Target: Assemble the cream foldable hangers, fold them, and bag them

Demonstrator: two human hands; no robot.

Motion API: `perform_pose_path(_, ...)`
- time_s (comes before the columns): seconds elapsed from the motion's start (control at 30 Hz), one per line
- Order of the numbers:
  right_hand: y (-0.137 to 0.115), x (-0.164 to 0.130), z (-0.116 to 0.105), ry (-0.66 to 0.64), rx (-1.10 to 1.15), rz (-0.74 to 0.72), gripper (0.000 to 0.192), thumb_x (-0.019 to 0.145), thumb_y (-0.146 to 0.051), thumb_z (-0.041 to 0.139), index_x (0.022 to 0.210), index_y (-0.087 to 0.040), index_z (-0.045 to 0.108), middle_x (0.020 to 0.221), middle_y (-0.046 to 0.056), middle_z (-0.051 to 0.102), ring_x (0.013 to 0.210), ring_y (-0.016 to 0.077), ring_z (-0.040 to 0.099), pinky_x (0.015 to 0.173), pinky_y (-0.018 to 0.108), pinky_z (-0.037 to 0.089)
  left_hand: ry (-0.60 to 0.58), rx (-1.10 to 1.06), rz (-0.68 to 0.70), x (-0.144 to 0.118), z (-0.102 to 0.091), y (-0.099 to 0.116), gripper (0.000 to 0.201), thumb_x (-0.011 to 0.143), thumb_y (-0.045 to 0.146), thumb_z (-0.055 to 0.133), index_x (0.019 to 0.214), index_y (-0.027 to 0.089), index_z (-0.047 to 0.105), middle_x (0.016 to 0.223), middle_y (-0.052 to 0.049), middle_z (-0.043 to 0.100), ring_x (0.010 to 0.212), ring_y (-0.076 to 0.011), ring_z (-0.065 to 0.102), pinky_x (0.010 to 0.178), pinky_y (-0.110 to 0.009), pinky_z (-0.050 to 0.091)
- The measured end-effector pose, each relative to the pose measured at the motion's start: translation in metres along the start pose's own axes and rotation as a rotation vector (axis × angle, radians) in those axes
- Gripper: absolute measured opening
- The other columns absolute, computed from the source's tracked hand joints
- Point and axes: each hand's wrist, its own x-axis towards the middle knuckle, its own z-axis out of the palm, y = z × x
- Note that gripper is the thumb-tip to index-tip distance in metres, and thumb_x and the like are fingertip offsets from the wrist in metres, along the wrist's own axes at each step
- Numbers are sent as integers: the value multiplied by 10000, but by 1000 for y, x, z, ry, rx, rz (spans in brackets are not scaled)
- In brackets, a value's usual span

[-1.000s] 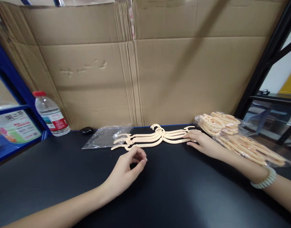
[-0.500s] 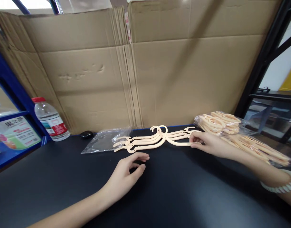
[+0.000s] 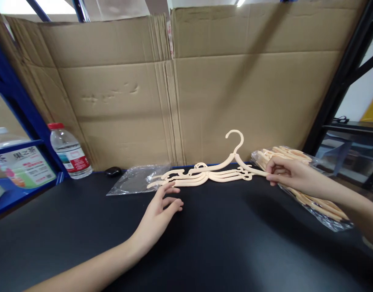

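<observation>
Since the earlier frame, the right hand (image 3: 291, 174) has lifted one cream hanger (image 3: 235, 160) by its right arm, so its hook now stands up against the cardboard wall (image 3: 235, 93), while the left hand (image 3: 162, 209) has slid forward toward the pile.

Far left, a blue shelf frame (image 3: 9, 97) carries a printed label, and a water bottle (image 3: 70, 152) with a red cap stands at the back of the black worktop (image 3: 204, 243). A small dark object (image 3: 113, 171) lies just beside it, then a clear plastic bag (image 3: 134, 180) flat on the worktop.

The left hand rests palm down, grip released, fingers spread, the fingertips touching or just short of the left end of the stack of hangers (image 3: 201, 178) lying against the cardboard.

The raised hanger's left arm still rests on that stack. The right hand's grip is pinched on its right tip. Behind that hand lies a bagged bundle of hangers (image 3: 308, 190).
</observation>
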Motion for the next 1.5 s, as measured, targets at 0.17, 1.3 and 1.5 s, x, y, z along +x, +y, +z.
perform_pose_path(0.17, -12, -4, 19, -86, -3, -16, 191, 876, -369, 526, 793, -205, 471, 690, 10, 607, 643, 152, 604, 619, 283, 450, -39, 42, 41, -2, 1, -1, 600, 822, 350, 605, 1347, 280, 322, 1310, -79, 430, 900, -164, 597, 788, -307, 515)
perform_pose_path(1.3, -25, -8, 71, 470, -397, -389, 155, 935, -224, 444, 969, -204, 594, 1129, 114, 483, 942, 211, 611, 835, 388, 528, 65, -38, 34, 0, 0, 6, 415, 727, 365, 722, 1073, 152, 636, 867, -25, 628, 690, -121, 512, 629, -239, 466)
perform_pose_path(1.5, -26, -5, 70, 423, 185, -188, 351, 842, -306, 611, 1178, -250, 529, 1240, 97, 505, 965, 207, 614, 816, 365, 576, 62, -23, 40, -1, 2, 10, 375, 710, 372, 724, 1013, 161, 663, 878, -33, 641, 667, -126, 527, 621, -258, 486)
